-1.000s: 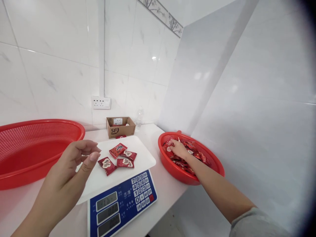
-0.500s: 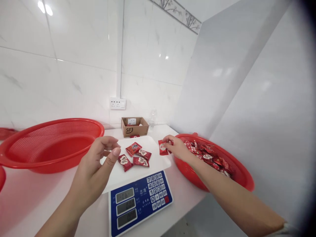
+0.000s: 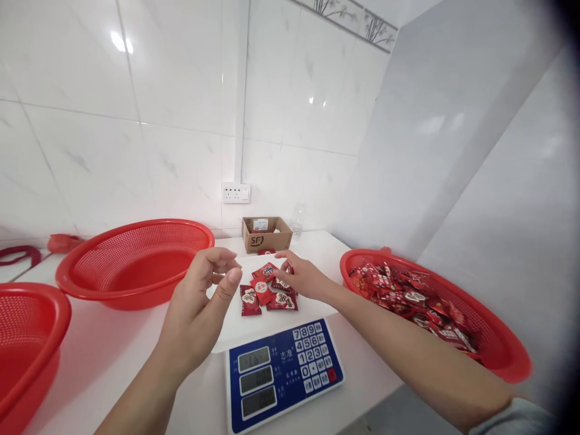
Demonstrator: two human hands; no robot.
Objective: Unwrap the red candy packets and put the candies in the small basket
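Note:
Several small red packets [image 3: 281,301] with printed characters lie in a loose pile on the white tray [image 3: 254,326] of a digital scale. Above them hovers my right hand [image 3: 301,275], fingers apart and nothing visible in them; a brighter red packet [image 3: 263,289] rests on the pile just left of its fingertips. My left hand [image 3: 199,302] is held at the tray's left side, fingers loosely curved, thumb apart from them and no object in the grasp. In front of the tray is the scale's blue panel [image 3: 285,374] with keys and three small displays.
On the right stands a red basket [image 3: 502,356] full of similar packets. Two red mesh baskets [image 3: 136,235] are on the left. At the back sit a cardboard box [image 3: 267,241] and a clear plastic bottle [image 3: 298,220], before the tiled wall.
My right hand has moved left from beside the basket to over the tray, and the packet it held now lies on the pile, released. The view has shifted left.

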